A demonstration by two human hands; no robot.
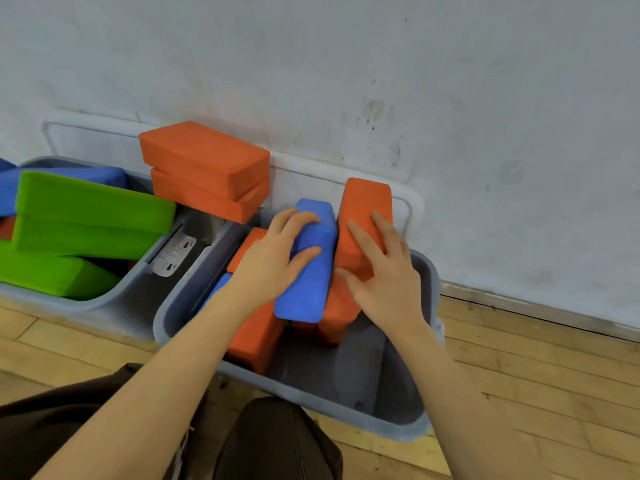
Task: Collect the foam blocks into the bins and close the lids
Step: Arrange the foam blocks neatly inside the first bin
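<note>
At frame centre, in the right bin [427,271], the left hand [273,261] grips the blue block [310,271], long axis receding; the right hand [384,271], fingers spread, rests on the adjacent orange block [363,209].

You get even, soft, fairly bright light with no glare or hot spots. Shadows are faint: a dim pool inside the grey bin [398,403] and under the orange blocks [204,161]. The wide lens bends the baseboard [540,306] and floorboards [519,393] toward the edges. Detail looks slightly soft and smeared throughout, especially on the wall [346,64].
</note>
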